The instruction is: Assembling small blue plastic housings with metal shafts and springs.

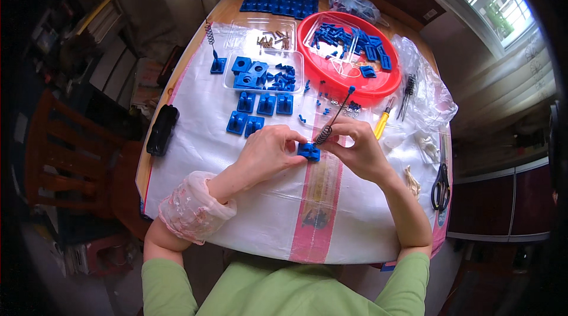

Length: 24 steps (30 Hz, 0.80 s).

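Observation:
A small blue plastic base is in front of me on the table, with my left hand pinching its left side between thumb and fingers. My right hand grips a dark coil spring at its lower end, where it meets the base. From the spring a thin rod slants up to the right, ending in a blue tip. Whether spring and base are joined is hidden by my fingers. Several similar blue bases sit just beyond my left hand. A yellow-handled screwdriver lies beyond my right hand.
A red round tray of blue parts stands at the far right. Clear plastic boxes hold blue pieces and brass-coloured pins. One finished-looking spring piece stands at left, near a black case. Black scissors lie at the right edge.

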### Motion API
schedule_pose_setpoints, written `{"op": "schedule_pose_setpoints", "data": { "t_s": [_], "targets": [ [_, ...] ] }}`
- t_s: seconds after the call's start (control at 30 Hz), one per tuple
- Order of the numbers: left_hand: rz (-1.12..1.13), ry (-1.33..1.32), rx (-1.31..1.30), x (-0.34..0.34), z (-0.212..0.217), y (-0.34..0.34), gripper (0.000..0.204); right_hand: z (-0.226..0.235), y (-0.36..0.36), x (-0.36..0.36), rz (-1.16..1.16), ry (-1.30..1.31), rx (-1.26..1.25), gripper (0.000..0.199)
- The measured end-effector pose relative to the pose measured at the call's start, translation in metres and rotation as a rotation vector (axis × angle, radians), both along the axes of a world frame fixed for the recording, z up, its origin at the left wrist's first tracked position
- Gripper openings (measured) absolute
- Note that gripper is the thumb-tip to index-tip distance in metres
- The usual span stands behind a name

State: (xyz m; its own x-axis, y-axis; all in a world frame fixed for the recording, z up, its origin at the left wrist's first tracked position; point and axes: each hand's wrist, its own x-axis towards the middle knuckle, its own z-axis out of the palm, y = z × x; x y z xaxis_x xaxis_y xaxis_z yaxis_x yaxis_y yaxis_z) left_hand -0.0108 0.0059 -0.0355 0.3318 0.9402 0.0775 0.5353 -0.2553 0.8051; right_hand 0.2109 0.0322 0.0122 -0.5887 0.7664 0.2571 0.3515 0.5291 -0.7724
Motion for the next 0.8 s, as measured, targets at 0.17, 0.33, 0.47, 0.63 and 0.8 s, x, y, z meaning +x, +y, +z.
{"op": "schedule_pose_setpoints", "data": {
  "t_s": [0.17, 0.33, 0.47, 0.63, 0.8],
  "targets": [
    [-0.003, 0.004, 0.006, 0.0025, 0.0018, 0.0005, 0.032, -0.0045, -0.0002, 0.0022, -0.001, 0.037, 0.005, 0.010],
    [-0.003, -0.013, 0.010, 0.0026, 0.0009, 0.0003, 0.032, -0.0078, -0.0001, 0.0021, -0.002, 0.051, 0.019, 0.010],
    [-0.009, -0.019, 0.025, 0.0029, -0.0007, 0.0011, 0.032, -0.0058, -0.0016, 0.0022, -0.020, 0.014, -0.010, 0.010],
    [0.008, -0.003, -0.026, 0.0035, 0.0047, 0.0002, 0.032, -0.0046, -0.0026, 0.0020, -0.022, 0.000, -0.010, 0.009],
    [0.007, 0.007, -0.031, 0.0034, 0.0057, 0.0002, 0.031, -0.0088, -0.0016, 0.0018, -0.023, -0.003, 0.000, 0.010]
  ]
}}
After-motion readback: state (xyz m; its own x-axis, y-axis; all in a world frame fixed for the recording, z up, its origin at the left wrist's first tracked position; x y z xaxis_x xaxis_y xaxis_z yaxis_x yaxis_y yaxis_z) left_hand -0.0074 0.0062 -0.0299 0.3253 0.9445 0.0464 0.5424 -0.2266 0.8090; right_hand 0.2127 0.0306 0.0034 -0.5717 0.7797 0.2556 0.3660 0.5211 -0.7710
